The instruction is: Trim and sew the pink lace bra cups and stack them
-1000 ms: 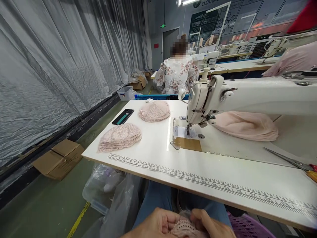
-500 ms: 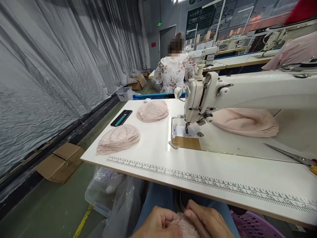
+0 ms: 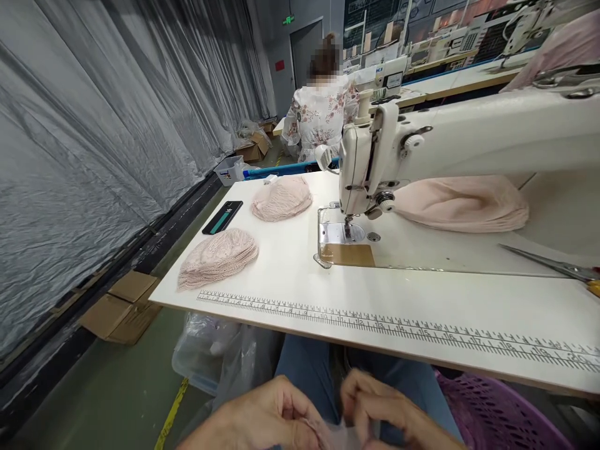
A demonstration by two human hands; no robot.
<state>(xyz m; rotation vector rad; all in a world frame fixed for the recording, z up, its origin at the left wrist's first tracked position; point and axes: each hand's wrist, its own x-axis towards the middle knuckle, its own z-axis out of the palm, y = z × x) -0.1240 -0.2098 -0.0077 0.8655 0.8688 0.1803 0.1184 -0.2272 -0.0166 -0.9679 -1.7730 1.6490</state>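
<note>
Over my lap, below the table's front edge, a sheer pale pink fabric piece [image 3: 341, 435] stretches between my two hands. My left hand [image 3: 276, 415] pinches it with thumb and bent fingers. At its other side my right hand [image 3: 391, 409] has curled fingers closed on the fabric, slightly smeared by motion. The lower part of the piece is cut off by the picture's edge. Two stacks of pink lace pieces, a near lace stack [image 3: 218, 257] and a far lace stack [image 3: 282, 199], lie at the table's left.
A white sewing machine [image 3: 365, 169] stands on the table [image 3: 276, 275]. Smooth pink fabric pieces [image 3: 464, 205] lie under its arm, with scissors [image 3: 557, 265] at right. A phone [image 3: 222, 217] lies at left. Below are a purple basket [image 3: 501, 412] and a cardboard box [image 3: 119, 309]. A person [image 3: 321, 115] sits ahead.
My hands have drawn slightly apart, and the fabric between them now looks sheerer and more stretched. The camera view has tilted down a little, so the table sits higher.
</note>
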